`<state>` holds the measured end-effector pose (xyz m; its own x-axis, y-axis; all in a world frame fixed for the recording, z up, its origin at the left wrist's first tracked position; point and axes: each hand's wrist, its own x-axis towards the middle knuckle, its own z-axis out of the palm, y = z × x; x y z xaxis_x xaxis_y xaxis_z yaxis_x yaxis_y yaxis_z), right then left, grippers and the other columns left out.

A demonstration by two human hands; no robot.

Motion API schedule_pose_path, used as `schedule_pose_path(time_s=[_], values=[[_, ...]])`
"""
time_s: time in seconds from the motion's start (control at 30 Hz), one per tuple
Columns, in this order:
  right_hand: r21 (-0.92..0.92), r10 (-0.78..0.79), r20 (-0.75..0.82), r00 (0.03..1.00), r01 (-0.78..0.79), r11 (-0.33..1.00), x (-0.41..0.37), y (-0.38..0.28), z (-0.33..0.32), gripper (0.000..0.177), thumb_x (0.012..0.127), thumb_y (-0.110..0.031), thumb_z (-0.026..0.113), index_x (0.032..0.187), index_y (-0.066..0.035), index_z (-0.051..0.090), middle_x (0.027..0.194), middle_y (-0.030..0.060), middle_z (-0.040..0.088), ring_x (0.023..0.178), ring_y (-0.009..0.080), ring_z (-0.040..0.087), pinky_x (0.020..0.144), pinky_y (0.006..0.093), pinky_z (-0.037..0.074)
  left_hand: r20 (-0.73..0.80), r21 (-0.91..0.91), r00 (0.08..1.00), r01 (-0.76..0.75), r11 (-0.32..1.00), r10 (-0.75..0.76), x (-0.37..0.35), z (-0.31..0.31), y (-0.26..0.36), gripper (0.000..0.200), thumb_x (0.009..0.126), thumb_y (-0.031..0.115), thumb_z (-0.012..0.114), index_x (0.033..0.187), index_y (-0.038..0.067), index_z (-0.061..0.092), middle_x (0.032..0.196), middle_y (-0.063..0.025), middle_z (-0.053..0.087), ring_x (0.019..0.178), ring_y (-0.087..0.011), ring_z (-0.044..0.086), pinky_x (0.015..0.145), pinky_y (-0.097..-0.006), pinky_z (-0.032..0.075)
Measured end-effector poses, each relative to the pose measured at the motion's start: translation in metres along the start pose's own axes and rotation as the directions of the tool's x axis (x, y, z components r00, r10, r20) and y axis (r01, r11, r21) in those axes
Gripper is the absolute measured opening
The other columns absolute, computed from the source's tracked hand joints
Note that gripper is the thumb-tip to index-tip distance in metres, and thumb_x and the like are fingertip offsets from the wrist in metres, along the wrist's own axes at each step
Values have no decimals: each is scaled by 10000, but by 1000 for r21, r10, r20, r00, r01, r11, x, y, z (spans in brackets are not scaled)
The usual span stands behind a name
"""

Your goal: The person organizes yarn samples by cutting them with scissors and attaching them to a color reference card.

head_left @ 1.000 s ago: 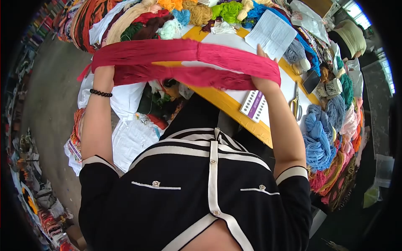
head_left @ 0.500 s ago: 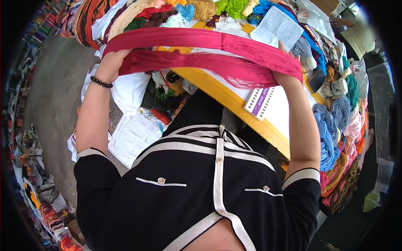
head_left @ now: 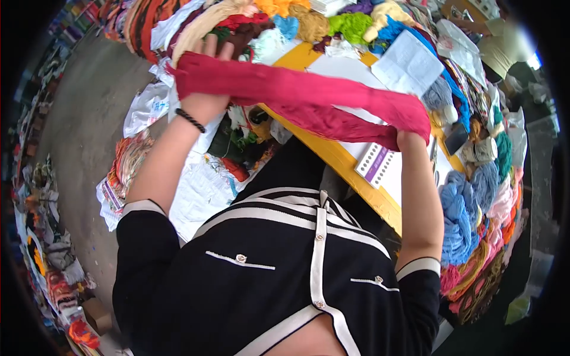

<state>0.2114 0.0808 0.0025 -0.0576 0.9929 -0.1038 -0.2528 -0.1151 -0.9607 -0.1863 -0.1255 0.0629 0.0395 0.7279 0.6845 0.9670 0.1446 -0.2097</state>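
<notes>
A crimson skein of yarn (head_left: 314, 85) stretches across the view between my two hands, its strands slightly smeared by motion. My left hand (head_left: 206, 105), with a dark bead bracelet at the wrist, bears the skein's left end. Its fingers stick up apart behind the yarn. At the other end the yarn wraps over my right hand (head_left: 409, 137) and hides its fingers. Under the skein lie a white and yellow board (head_left: 374, 202) and a white and purple card (head_left: 375, 165).
Colourful yarn heaps line the far side, with blue skeins (head_left: 457, 219) at right. A paper sheet (head_left: 408, 62), a phone (head_left: 456, 139) and a thread spool (head_left: 482, 150) lie nearby. White bags (head_left: 199, 190) are at left. Another person (head_left: 499, 50) is at the upper right.
My left hand has moved right and up within the view, and its fingers now show above the yarn. The skein's left end has gone with it; its two strands lie closer together.
</notes>
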Motion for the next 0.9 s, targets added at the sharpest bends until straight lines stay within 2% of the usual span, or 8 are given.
schedule_pose_path(time_s=[0.07,0.1,0.13,0.2,0.3,0.73,0.8,0.9], values=[[451,194,60,979,-200,870,-11,-8,4,327,977,-251,406,1254,-83,448,1194,106,583,1080,245,566,907,419,491,-30,-8,995,-96,995,95,-9,11,4,480,886,232,509,1339,97,429,1429,-189,359,1304,-374,352,1070,-488,284],[341,116,288,951,-215,915,6,15,-18,266,970,-248,397,1114,-56,511,1140,125,595,1036,276,582,889,462,502,-29,3,996,-86,996,86,-12,17,6,480,886,232,509,1339,97,429,1429,-189,359,1304,-374,352,1070,-488,284],[498,303,87,949,-305,812,-20,-5,9,270,960,-217,398,1111,-25,516,1116,154,597,1010,320,592,860,485,515,32,16,997,-69,998,68,-14,22,9,455,911,229,464,1347,106,423,1440,-159,354,1317,-348,341,1080,-467,280],[528,260,220,940,-339,779,-14,6,2,263,949,-208,416,1083,-9,524,1095,192,596,983,355,599,843,510,520,95,34,995,-46,998,42,-18,26,10,433,936,226,419,1355,115,418,1452,-128,350,1330,-322,331,1091,-447,276],[515,313,181,933,-360,778,-20,5,-2,290,956,-235,420,1119,-5,488,1125,208,577,1017,363,585,870,514,511,125,-167,992,52,985,-31,-21,28,10,418,955,224,380,1362,134,412,1475,-111,311,1354,-283,301,1104,-424,264],[492,182,180,967,-249,834,-57,-16,33,552,973,-487,306,1384,-122,271,1366,251,402,1177,424,475,940,536,463,27,-97,999,-41,994,44,-9,13,9,509,885,262,522,1361,113,419,1459,-188,308,1346,-383,279,1083,-507,247],[411,90,170,981,-153,898,-65,-25,40,667,929,-613,277,1380,-122,275,1366,247,412,1167,428,477,959,550,429,16,-150,993,116,982,-115,-1,7,13,597,847,299,581,1353,41,398,1435,-251,305,1328,-431,279,1070,-519,260],[359,-25,142,990,-28,933,-64,-25,41,692,906,-655,288,1357,-130,290,1331,252,446,1088,409,533,921,528,459,-323,-294,943,-21,956,-78,0,0,2,688,853,345,587,1383,2,316,1457,-269,230,1322,-457,268,1057,-539,259]])
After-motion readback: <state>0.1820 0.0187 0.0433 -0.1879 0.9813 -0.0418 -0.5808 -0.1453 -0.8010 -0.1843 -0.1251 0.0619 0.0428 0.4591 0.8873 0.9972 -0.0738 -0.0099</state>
